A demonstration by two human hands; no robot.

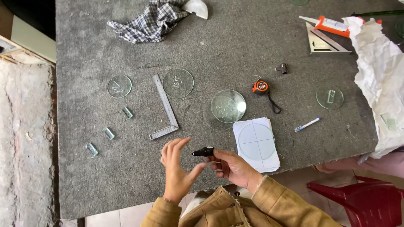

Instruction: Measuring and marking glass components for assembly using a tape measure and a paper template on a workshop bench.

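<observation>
From the head camera, a small black tool (203,151) is held in the right hand (232,167), with the fingers closed around its back end. It is seen just below the metal square ruler (165,110) and to its right, over the grey table (219,50). The left hand (176,168) is kept open, fingers spread, just under the tool's tip, and nothing is held in it. A round glass disc (228,106) is laid right of the ruler. A stack of white paper (256,143) is placed further right, lower down. Three small glass blocks (109,133) are lined up left of the ruler.
</observation>
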